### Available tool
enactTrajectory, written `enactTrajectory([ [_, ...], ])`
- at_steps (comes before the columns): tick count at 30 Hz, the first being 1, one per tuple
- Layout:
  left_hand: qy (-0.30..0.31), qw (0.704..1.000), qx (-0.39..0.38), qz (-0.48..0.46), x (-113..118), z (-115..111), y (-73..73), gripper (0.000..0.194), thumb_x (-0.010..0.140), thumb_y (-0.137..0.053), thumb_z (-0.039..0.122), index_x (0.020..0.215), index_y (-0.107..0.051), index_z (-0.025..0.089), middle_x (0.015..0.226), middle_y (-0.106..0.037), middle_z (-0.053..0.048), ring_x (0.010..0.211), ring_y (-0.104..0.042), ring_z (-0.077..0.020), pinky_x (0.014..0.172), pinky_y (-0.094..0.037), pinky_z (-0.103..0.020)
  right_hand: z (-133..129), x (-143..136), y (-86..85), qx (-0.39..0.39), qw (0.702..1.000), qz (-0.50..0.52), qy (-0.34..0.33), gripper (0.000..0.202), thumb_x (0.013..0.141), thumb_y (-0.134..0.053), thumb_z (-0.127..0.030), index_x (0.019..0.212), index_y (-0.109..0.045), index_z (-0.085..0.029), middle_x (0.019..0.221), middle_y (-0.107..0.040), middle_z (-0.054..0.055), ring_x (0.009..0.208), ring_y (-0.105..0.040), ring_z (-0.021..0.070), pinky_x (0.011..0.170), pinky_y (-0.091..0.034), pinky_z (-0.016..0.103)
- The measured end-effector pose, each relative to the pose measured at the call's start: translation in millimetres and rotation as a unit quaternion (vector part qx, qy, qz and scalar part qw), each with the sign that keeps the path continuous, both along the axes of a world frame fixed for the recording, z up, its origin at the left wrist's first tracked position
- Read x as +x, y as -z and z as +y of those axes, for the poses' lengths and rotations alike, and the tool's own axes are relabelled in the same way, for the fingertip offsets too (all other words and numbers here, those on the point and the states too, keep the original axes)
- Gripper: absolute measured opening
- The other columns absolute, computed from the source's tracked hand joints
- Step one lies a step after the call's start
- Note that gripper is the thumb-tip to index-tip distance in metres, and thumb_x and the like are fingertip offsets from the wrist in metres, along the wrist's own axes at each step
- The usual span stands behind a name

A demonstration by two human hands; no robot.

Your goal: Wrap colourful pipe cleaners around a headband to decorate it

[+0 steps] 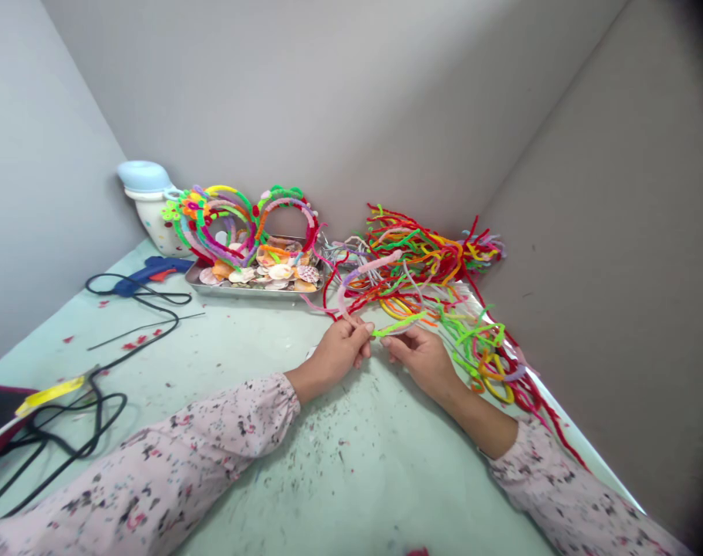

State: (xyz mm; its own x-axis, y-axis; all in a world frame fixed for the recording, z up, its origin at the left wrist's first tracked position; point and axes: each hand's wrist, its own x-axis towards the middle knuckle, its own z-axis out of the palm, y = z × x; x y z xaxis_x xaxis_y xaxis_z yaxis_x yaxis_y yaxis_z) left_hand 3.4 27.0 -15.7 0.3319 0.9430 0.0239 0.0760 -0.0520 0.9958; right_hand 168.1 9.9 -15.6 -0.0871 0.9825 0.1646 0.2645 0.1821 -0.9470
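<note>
Band [351,276]: one, fuzzy, curved, pink into lilac, right of the metal tray [252,292]. Left hand [338,354] pinches its lower end. Right hand [430,361] narrow, at one lime strip [406,323]; can't tell if gripping. Left of tray: one blue tool [136,281], one blue-lidded bottle [157,220].

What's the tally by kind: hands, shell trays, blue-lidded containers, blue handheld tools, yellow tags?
Left hand and right hand: 2
Shell tray: 1
Blue-lidded container: 1
Blue handheld tool: 1
Yellow tag: 1
Total: 6
</note>
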Motion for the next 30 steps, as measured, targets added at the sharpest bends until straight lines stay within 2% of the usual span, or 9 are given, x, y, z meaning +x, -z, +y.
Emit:
enactTrajectory([
  [9, 0.001, 0.999, 0.018, 0.026, -0.3, -1.6, 0.2, 0.042, 0.087, -0.042, 0.043, 0.056, -0.05, 0.015, 0.044, -0.043, 0.004, 0.041, -0.04, -0.0074, 0.045, -0.032, -0.021, 1.5, 2.5, 7.6, 0.006, 1.0, 0.009, 0.004, 0.017, 0.076, -0.065, -0.033, 0.084, -0.063, -0.018, 0.062, -0.059, -0.002, 0.052, -0.054, 0.013, 0.051, -0.044, 0.026],
  [30, 0.0, 0.999, 0.037, 0.036, 1.7, -3.6, 0.3, 0.04, 0.086, -0.043, 0.042, 0.057, -0.049, 0.016, 0.052, -0.043, 0.004, 0.043, -0.041, -0.0071, 0.046, -0.033, -0.021, -2.4, -1.2, -0.5, -0.001, 1.0, -0.016, 0.02, 0.015, 0.077, -0.061, -0.032, 0.081, -0.06, -0.018, 0.055, -0.057, -0.002, 0.051, -0.055, 0.0148, 0.053, -0.044, 0.028],
])
